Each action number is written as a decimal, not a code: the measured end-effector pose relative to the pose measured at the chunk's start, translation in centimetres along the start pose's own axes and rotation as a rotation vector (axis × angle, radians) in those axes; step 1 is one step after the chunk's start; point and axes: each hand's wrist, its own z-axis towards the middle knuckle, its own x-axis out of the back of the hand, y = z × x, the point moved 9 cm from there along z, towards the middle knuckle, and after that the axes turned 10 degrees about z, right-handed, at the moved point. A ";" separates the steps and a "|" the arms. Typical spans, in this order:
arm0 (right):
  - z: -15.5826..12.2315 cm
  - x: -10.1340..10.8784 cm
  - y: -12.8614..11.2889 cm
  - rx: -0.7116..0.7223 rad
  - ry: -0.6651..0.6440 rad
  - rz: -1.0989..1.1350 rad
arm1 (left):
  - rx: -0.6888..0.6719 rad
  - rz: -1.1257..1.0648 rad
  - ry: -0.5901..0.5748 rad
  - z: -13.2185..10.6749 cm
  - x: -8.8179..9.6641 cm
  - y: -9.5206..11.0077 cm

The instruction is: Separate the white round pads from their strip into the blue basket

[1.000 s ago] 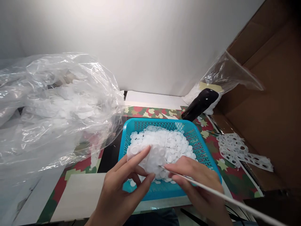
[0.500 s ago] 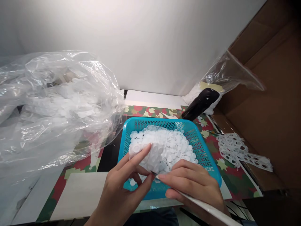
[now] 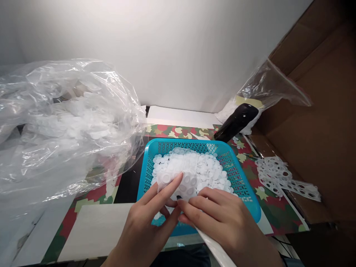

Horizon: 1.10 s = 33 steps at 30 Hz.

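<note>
Left hand point(image 3: 146, 220) fingers pinched disc-studded sheet point(image 3: 190, 181); right hand point(image 3: 221, 218) fingers gripped white tool point(image 3: 215, 247). Loose discs point(image 3: 210, 172) already heaped in basket point(image 3: 189, 140), holed strips point(image 3: 274, 176) aside; sheet apparently unfinished.

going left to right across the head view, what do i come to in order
Large clear plastic bag with white pieces inside → left hand → right hand → white strips with round holes.

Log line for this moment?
left hand: holding translucent sheet; right hand: holding long white item; below: blue basket with white discs
</note>
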 end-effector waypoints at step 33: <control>-2.0 0.6 1.0 -0.052 0.253 0.119 | 0.078 0.033 -0.012 0.1 -0.2 -0.5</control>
